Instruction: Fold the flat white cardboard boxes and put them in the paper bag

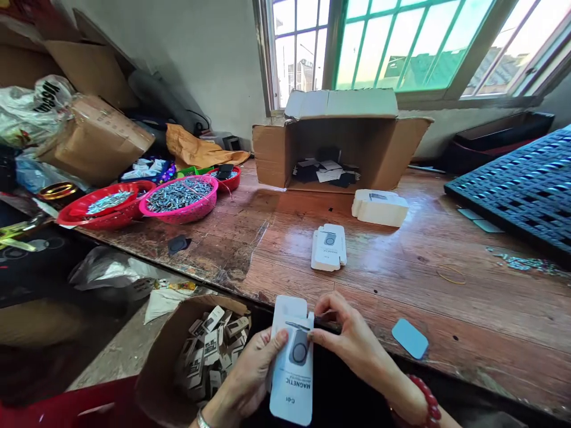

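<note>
A flattened white box (292, 380) printed "MAGNETIC" and "C-01" is held over the table's front edge. My left hand (252, 371) grips its left side, with the thumb on the printed face. At its upper right edge, my right hand (352, 339) has thumb and forefinger closed around a small side flap, partly hidden by the fingers. A short stack of similar white cartons (329, 246) lies on the table beyond my hands. Farther back is a thicker stack of cartons (380, 208). A pale blue rounded plate (410, 338) rests near the table edge, to the right of my right hand.
An open cardboard box (270, 156) with cards inside stands by the window. Pink (209, 205) and red (107, 220) baskets of metal parts sit at left. Below the edge, a carton (156, 356) holds several small boxes. A black lattice tray (517, 184) is at right.
</note>
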`<action>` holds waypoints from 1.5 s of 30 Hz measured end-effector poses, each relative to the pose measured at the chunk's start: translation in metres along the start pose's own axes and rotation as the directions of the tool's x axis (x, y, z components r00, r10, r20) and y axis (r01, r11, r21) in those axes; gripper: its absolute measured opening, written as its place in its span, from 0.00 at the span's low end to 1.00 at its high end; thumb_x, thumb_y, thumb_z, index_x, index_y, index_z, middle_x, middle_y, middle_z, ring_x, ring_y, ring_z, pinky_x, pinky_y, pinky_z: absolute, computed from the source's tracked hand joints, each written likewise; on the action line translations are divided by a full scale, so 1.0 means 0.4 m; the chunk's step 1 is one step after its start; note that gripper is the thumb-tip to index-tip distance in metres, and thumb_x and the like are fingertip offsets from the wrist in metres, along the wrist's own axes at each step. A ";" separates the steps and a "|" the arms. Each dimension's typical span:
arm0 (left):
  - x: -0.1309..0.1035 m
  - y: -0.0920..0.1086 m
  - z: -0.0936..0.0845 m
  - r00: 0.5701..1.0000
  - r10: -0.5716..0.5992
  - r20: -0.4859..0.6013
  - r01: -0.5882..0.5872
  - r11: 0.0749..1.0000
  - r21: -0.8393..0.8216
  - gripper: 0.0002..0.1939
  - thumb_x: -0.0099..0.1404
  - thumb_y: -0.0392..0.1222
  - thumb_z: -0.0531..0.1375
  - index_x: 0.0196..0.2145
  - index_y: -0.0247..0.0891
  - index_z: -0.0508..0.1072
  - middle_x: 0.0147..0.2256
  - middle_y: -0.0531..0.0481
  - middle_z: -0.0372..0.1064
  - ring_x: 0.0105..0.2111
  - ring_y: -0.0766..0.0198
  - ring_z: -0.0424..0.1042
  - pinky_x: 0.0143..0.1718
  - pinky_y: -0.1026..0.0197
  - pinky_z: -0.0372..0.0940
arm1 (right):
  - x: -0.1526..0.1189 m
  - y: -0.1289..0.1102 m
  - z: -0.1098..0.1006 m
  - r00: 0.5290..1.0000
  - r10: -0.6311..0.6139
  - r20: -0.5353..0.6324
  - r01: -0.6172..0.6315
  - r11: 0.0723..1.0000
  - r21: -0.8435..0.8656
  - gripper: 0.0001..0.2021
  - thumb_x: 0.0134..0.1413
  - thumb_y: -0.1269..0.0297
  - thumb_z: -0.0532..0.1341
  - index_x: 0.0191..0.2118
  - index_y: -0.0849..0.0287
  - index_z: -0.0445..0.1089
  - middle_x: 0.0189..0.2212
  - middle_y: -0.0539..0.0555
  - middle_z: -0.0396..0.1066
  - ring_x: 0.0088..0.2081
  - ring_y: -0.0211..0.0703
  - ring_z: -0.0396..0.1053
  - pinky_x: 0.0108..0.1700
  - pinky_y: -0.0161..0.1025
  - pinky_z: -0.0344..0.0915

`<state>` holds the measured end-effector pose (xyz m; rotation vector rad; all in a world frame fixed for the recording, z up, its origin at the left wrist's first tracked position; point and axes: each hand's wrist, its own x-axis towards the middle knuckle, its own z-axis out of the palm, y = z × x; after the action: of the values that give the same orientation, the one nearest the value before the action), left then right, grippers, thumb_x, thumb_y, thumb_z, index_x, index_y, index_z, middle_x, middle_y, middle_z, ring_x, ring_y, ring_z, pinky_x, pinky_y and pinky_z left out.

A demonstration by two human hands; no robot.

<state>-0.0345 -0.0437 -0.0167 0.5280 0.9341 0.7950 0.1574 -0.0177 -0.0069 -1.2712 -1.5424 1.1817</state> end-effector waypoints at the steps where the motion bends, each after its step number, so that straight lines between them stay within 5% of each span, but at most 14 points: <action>1: 0.003 -0.005 -0.004 0.999 0.010 -0.045 -0.011 1.000 -0.023 0.23 0.48 0.57 0.73 0.32 0.34 0.81 0.24 0.50 0.75 0.23 0.68 0.67 0.27 0.67 0.61 | -0.005 0.012 0.016 0.998 0.040 -0.057 -0.035 0.995 0.090 0.13 0.45 0.69 0.69 0.38 0.55 0.67 0.37 0.51 0.69 0.40 0.46 0.69 0.44 0.43 0.67; 3: 0.006 -0.015 -0.006 0.995 0.068 -0.074 -0.070 0.997 -0.025 0.24 0.49 0.57 0.72 0.34 0.34 0.81 0.25 0.48 0.76 0.25 0.66 0.69 0.29 0.66 0.63 | -0.020 0.030 0.048 0.997 0.080 -0.022 -0.073 0.967 0.243 0.16 0.49 0.61 0.68 0.44 0.54 0.68 0.39 0.53 0.72 0.40 0.47 0.70 0.43 0.43 0.69; 6: 0.008 -0.023 -0.002 0.984 0.157 -0.085 -0.153 0.987 0.051 0.24 0.53 0.59 0.70 0.36 0.34 0.81 0.26 0.48 0.77 0.27 0.62 0.72 0.33 0.62 0.66 | -0.047 0.044 0.091 0.990 0.042 0.131 -0.077 0.958 0.276 0.14 0.61 0.51 0.59 0.35 0.57 0.73 0.31 0.52 0.73 0.33 0.45 0.70 0.37 0.40 0.68; 10: 0.017 -0.031 -0.002 0.928 0.320 -0.191 -0.285 0.940 0.188 0.23 0.50 0.56 0.72 0.35 0.34 0.79 0.31 0.46 0.79 0.32 0.57 0.75 0.36 0.60 0.68 | -0.063 0.053 0.118 0.998 0.001 -0.060 0.003 0.998 0.068 0.22 0.63 0.49 0.57 0.24 0.60 0.71 0.21 0.50 0.67 0.25 0.39 0.61 0.27 0.35 0.59; 14: 0.025 -0.047 -0.001 0.850 0.441 -0.287 -0.394 0.895 0.208 0.40 0.48 0.46 0.74 0.57 0.40 0.64 0.35 0.47 0.79 0.38 0.55 0.77 0.39 0.59 0.69 | -0.054 0.065 0.121 0.982 0.030 -0.186 -0.017 0.997 0.071 0.20 0.59 0.48 0.61 0.26 0.59 0.73 0.21 0.51 0.71 0.24 0.41 0.66 0.25 0.34 0.62; 18: 0.021 -0.056 -0.001 0.869 0.447 -0.211 -0.409 0.890 0.199 0.38 0.54 0.46 0.70 0.59 0.42 0.62 0.41 0.44 0.79 0.43 0.54 0.77 0.44 0.58 0.70 | -0.053 0.075 0.130 0.941 0.044 -0.336 0.058 0.956 0.288 0.18 0.54 0.52 0.67 0.48 0.54 0.71 0.38 0.56 0.78 0.37 0.49 0.76 0.36 0.39 0.74; 21: 0.013 -0.049 -0.001 0.896 0.425 -0.129 -0.399 0.897 0.190 0.34 0.56 0.48 0.69 0.58 0.42 0.67 0.49 0.42 0.76 0.50 0.51 0.74 0.51 0.55 0.68 | -0.060 0.082 0.141 0.935 0.024 -0.354 0.113 0.925 0.362 0.17 0.56 0.54 0.66 0.50 0.51 0.69 0.41 0.54 0.78 0.40 0.49 0.77 0.40 0.41 0.76; 27: 0.010 -0.051 0.004 0.904 0.422 -0.067 -0.409 0.900 0.149 0.38 0.57 0.48 0.69 0.63 0.45 0.61 0.58 0.42 0.69 0.57 0.50 0.69 0.57 0.53 0.63 | -0.060 0.101 0.145 0.964 -0.039 -0.264 0.132 0.929 0.345 0.18 0.63 0.54 0.61 0.56 0.49 0.66 0.42 0.53 0.76 0.42 0.46 0.75 0.45 0.41 0.74; 33: 0.016 -0.094 0.001 0.895 0.436 -0.097 -0.424 0.897 0.122 0.26 0.54 0.45 0.71 0.48 0.42 0.67 0.46 0.45 0.75 0.47 0.55 0.73 0.48 0.58 0.67 | -0.057 0.128 0.134 0.985 -0.015 -0.171 0.064 0.956 0.286 0.09 0.63 0.54 0.60 0.43 0.53 0.67 0.32 0.49 0.72 0.33 0.40 0.70 0.36 0.34 0.69; 38: 0.008 -0.113 -0.007 0.912 0.403 -0.073 -0.389 0.909 0.149 0.19 0.56 0.45 0.69 0.41 0.43 0.67 0.38 0.52 0.74 0.38 0.62 0.72 0.39 0.64 0.66 | -0.063 0.124 0.134 0.971 -0.032 -0.238 0.065 0.989 0.133 0.18 0.62 0.50 0.59 0.26 0.56 0.64 0.21 0.45 0.60 0.23 0.37 0.58 0.26 0.32 0.60; 42: 0.005 -0.111 -0.015 0.916 0.393 -0.077 -0.366 0.900 0.236 0.17 0.56 0.44 0.69 0.40 0.41 0.67 0.35 0.53 0.72 0.36 0.64 0.70 0.39 0.64 0.64 | -0.053 0.094 0.119 0.977 0.034 -0.209 0.017 0.971 0.239 0.15 0.59 0.48 0.61 0.37 0.55 0.69 0.26 0.48 0.69 0.28 0.41 0.67 0.31 0.35 0.67; 45: 0.004 -0.112 -0.014 0.915 0.392 -0.093 -0.353 0.890 0.288 0.17 0.56 0.41 0.68 0.39 0.40 0.66 0.34 0.53 0.72 0.35 0.63 0.69 0.38 0.63 0.64 | -0.037 0.074 0.095 0.992 0.109 -0.065 -0.082 0.941 0.327 0.20 0.55 0.47 0.65 0.47 0.55 0.70 0.32 0.52 0.75 0.34 0.46 0.72 0.38 0.40 0.71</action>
<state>-0.0223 -0.0693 -0.0518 0.9135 1.1026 1.0748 0.1312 -0.0370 -0.0453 -1.1664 -1.1781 1.3632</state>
